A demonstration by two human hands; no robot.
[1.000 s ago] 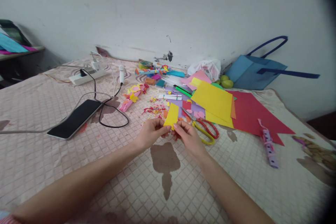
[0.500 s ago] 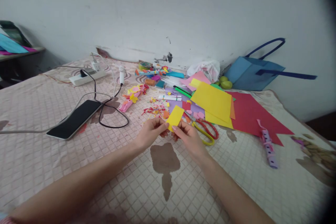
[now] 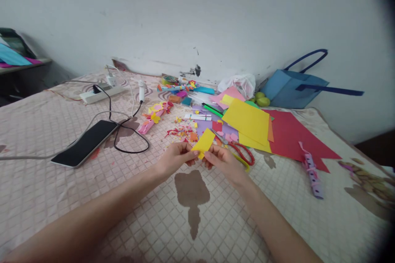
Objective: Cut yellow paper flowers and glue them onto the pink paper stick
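A small yellow paper piece (image 3: 204,140) is pinched between my two hands above the table. My left hand (image 3: 179,158) grips its lower left edge with thumb and fingers. At its lower right, my right hand (image 3: 222,161) pinches it the same way, and the near edge looks bent between the thumbs. Scissors with red and yellow handles (image 3: 243,153) lie just beyond my right hand, partly hidden by it. Past my left hand are scattered paper scraps (image 3: 182,132). A purple sheet (image 3: 202,125) with small cut pieces lies behind the held paper.
Yellow sheets (image 3: 248,121) and a red sheet (image 3: 293,135) lie to the right, near a blue bag (image 3: 293,88). A purple paper roll (image 3: 313,176) sits at far right. On the left are a black phone-like device (image 3: 86,141), cables and a power strip (image 3: 103,94). A decorated pink roll (image 3: 154,119) lies mid-table.
The near edge of the yellow paper has become bent between my thumbs. Both hands stay in nearly the same place, and the whole view has shifted slightly.
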